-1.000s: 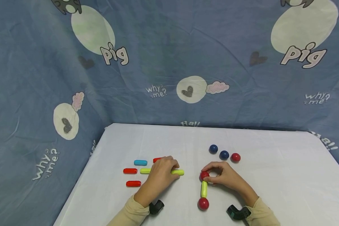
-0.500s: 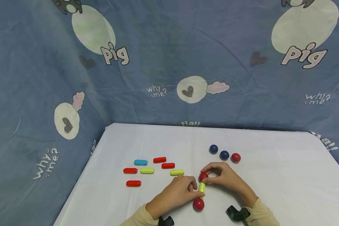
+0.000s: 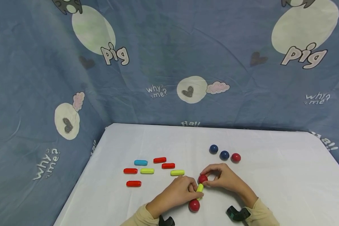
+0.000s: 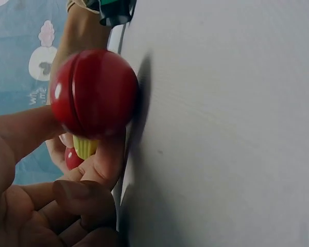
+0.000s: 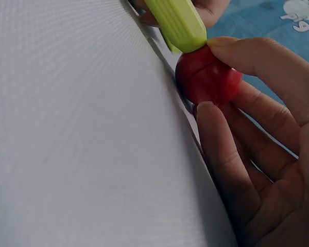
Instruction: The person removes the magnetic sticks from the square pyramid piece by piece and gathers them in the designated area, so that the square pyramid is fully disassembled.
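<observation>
A yellow-green stick [image 3: 200, 188] joins two red balls on the white table, one at each end. My left hand [image 3: 179, 191] pinches the stick close to the near red ball [image 3: 194, 205], which looms large in the left wrist view. Thumb and fingers of my right hand [image 3: 224, 178] grip the far red ball [image 3: 202, 179]. In the right wrist view the ridged end of the stick meets that ball [image 5: 208, 77], with my right thumb and fingertips around it.
Left of the hands lie several red sticks [image 3: 133, 184], a blue stick [image 3: 140, 162] and two yellow-green sticks [image 3: 177, 172]. Behind the right hand are two blue balls [image 3: 224, 155] and a loose red ball [image 3: 235, 157]. A patterned blue cloth [image 3: 164, 62] hangs beyond the table [image 3: 260, 147].
My left hand came from the loose sticks to the joined piece and took hold of its stick. The piece's near end has swung left; my right hand stays on the far ball.
</observation>
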`<action>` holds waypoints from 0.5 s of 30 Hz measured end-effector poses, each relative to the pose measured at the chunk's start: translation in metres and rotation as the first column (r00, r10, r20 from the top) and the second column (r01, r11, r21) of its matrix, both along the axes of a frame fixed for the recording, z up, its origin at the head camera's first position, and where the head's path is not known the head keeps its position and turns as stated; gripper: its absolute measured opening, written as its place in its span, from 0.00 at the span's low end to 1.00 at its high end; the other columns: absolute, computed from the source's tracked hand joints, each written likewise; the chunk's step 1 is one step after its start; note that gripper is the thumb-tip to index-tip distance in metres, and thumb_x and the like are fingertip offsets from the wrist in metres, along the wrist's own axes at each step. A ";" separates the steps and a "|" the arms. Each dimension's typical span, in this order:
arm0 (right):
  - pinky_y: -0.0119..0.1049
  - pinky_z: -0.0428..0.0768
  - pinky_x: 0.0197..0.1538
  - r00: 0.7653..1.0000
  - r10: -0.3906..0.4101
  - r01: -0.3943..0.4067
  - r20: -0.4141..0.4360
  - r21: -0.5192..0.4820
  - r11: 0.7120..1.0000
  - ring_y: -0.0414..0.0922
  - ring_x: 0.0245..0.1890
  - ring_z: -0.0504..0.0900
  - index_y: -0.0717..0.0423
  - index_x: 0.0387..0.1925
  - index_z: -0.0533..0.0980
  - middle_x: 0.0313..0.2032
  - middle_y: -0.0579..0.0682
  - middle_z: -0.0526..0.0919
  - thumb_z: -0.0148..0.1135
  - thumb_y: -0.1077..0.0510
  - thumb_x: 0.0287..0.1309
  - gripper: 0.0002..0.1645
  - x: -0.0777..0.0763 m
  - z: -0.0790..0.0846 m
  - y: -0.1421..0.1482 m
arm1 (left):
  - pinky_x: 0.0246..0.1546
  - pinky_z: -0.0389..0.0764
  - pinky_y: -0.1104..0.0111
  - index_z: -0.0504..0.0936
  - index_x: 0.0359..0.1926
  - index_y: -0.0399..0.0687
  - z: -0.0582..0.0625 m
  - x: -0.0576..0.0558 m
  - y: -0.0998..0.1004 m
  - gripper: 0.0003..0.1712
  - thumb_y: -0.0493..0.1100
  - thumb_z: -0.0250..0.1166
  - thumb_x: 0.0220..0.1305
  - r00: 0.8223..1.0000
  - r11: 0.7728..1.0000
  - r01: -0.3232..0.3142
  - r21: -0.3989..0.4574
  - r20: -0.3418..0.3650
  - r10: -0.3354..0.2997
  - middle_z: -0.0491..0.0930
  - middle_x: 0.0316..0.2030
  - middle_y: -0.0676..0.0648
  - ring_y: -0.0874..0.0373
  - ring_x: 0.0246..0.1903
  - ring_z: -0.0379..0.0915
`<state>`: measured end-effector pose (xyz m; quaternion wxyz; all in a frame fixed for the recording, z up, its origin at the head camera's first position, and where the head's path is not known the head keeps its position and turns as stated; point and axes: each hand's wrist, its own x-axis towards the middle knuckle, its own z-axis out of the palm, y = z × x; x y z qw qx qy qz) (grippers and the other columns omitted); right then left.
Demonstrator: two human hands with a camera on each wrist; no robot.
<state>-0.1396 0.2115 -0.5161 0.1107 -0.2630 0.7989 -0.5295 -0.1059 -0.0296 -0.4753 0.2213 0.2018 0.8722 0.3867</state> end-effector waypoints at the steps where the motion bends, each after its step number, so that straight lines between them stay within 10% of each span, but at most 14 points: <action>1: 0.30 0.81 0.29 1.000 -0.001 0.001 0.002 0.001 1.000 0.39 0.34 0.82 0.52 0.45 0.86 0.39 0.52 0.91 0.79 0.58 0.53 0.17 0.000 0.000 0.000 | 0.28 0.67 0.75 0.83 0.26 0.49 0.000 0.000 0.000 0.15 0.51 0.77 0.59 1.000 1.000 0.001 -0.005 -0.001 -0.001 0.76 0.15 0.59 0.70 0.23 0.68; 10: 0.31 0.83 0.29 0.997 -0.037 0.038 -0.065 0.014 0.999 0.41 0.36 0.84 0.51 0.45 0.86 0.39 0.50 0.91 0.80 0.56 0.52 0.17 0.001 0.002 -0.005 | 0.27 0.69 0.77 0.83 0.27 0.48 -0.002 -0.005 -0.003 0.12 0.48 0.74 0.61 0.999 0.999 0.030 -0.011 -0.014 -0.031 0.77 0.19 0.60 0.71 0.23 0.68; 15: 0.30 0.82 0.30 0.962 -0.141 0.160 -0.234 0.066 0.985 0.38 0.37 0.85 0.49 0.43 0.87 0.38 0.46 0.91 0.82 0.59 0.49 0.17 -0.001 0.004 -0.003 | 0.28 0.68 0.77 0.83 0.27 0.48 -0.003 -0.005 -0.005 0.11 0.46 0.76 0.58 0.999 0.999 0.052 0.008 0.015 -0.052 0.77 0.17 0.60 0.71 0.23 0.69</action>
